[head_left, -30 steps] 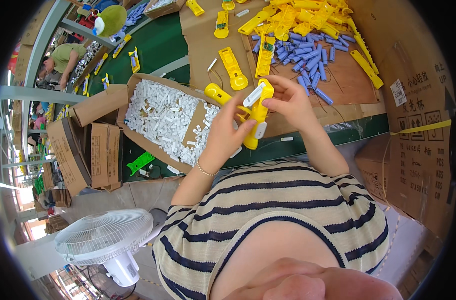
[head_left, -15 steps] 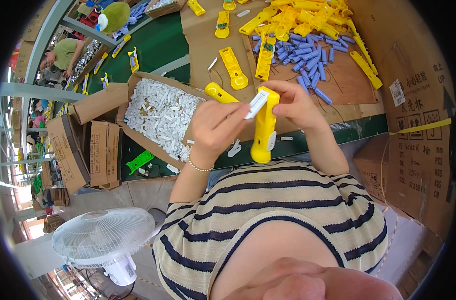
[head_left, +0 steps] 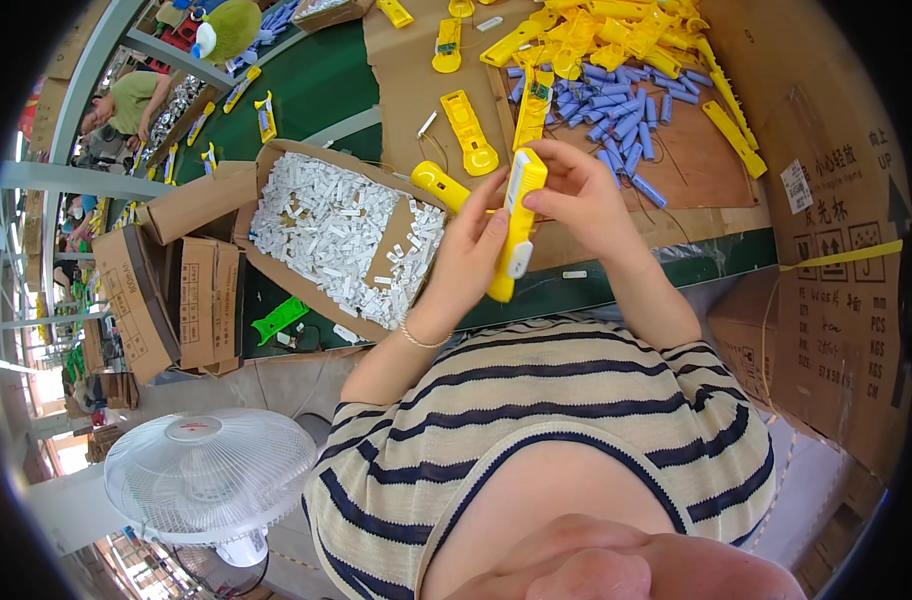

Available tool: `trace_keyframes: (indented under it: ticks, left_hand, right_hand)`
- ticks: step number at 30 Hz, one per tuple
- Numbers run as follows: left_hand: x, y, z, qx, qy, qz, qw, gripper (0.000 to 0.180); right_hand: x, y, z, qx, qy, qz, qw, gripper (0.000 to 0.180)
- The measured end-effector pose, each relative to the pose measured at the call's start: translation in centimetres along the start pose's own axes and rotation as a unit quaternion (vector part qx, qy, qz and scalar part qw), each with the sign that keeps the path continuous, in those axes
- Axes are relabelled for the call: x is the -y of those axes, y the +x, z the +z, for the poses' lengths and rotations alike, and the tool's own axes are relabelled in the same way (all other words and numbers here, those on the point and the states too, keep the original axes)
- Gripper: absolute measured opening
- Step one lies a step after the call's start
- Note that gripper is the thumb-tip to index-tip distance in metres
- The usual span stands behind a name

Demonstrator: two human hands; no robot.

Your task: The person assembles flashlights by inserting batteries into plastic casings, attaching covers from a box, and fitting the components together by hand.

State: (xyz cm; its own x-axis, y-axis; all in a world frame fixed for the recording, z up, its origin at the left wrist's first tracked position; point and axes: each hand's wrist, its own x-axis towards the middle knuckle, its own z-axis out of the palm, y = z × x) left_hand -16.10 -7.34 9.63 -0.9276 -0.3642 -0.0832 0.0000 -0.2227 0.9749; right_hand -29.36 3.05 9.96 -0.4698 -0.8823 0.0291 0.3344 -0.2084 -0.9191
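Note:
Both of my hands hold a long yellow plastic housing (head_left: 522, 224) upright and slightly tilted in front of my chest. A white strip (head_left: 517, 186) lies along its upper part, and a white oval piece (head_left: 519, 261) sits lower on its side. My left hand (head_left: 473, 245) is closed on its left side, with the thumb in front. My right hand (head_left: 578, 203) grips the upper right edge with thumb and fingers. Just beyond lie a yellow half-shell (head_left: 439, 186), an open yellow shell (head_left: 469, 135) and a shell with a green circuit board (head_left: 533, 105).
At left stands an open carton (head_left: 201, 205) full of small white parts (head_left: 321, 225); a green shell (head_left: 281, 321) lies before it. Blue cylindrical cells (head_left: 606, 110) and piled yellow shells (head_left: 616, 35) lie far right. A tall carton (head_left: 836, 200) walls the right; a fan (head_left: 211, 470) stands lower left.
The white strip, held apart in my left fingers before, now lies against the housing. My left hand has moved right onto the housing, which has tilted and shifted slightly left.

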Motion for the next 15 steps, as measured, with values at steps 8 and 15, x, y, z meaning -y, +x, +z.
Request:
trace_keyframes:
  ticks: [8, 15]
  left_hand:
    - [2.2, -0.3, -0.7, 0.009, 0.006, 0.068, 0.998, 0.048]
    - [2.3, -0.3, 0.0, -0.109, 0.14, 0.167, 0.97, 0.038]
  right_hand:
    - [-1.9, 0.3, -0.4, -0.05, -0.247, -0.125, 0.96, 0.027]
    - [-2.2, -0.1, 1.2, -0.051, -0.098, -0.044, 0.993, 0.008]
